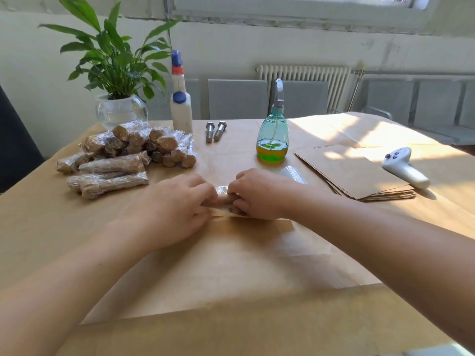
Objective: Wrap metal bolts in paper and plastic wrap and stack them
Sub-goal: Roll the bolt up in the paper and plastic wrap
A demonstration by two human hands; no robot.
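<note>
Head view: left hand (177,204) and right hand (259,194) curl round a brown paper-wrapped roll (226,200), mostly hidden between them; clear plastic wrap (221,189) barely shows; heap of wrapped bundles (128,155) left of the roll.

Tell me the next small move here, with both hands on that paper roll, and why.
Probably roll it on toward you. Both the left hand and right hand pinch a paper-wrapped bolt at the far edge of the brown sheet, and most of that sheet, seemingly overlaid with clear film, lies unrolled. Two bare bolts wait behind.
</note>
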